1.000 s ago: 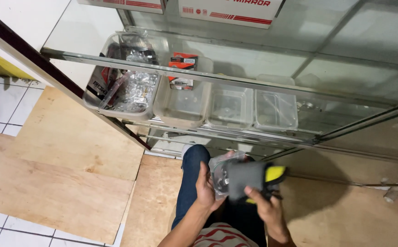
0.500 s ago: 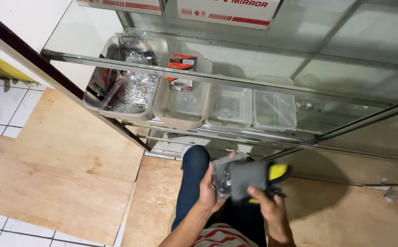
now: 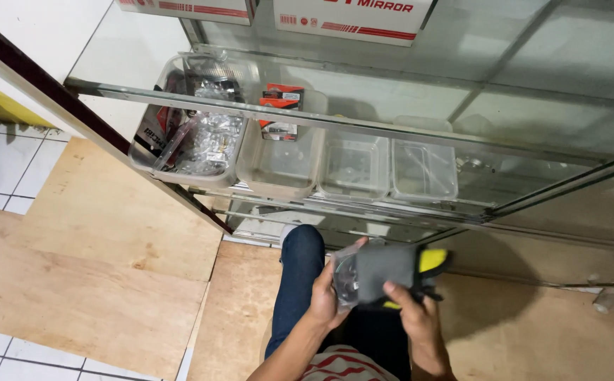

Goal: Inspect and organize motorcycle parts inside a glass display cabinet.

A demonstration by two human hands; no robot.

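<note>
My left hand (image 3: 327, 296) and my right hand (image 3: 416, 315) both hold a grey, black and yellow item in clear plastic wrap (image 3: 384, 271), low in the head view, above my knee in blue jeans (image 3: 300, 268). The left hand grips its wrapped left end; the right hand's fingers press its underside. Straight ahead is a glass display case (image 3: 406, 134) with clear plastic bins on a shelf.
The left bin (image 3: 187, 134) is full of shiny bagged parts; the one beside it (image 3: 282, 152) holds red and black packets; two further bins (image 3: 423, 169) look nearly bare. White and red boxes (image 3: 353, 14) sit on top. Plywood sheets (image 3: 95, 282) cover the tiled floor.
The wrapped item and both hands have shifted slightly; the view has tilted a little. Nothing was taken up or let go.
</note>
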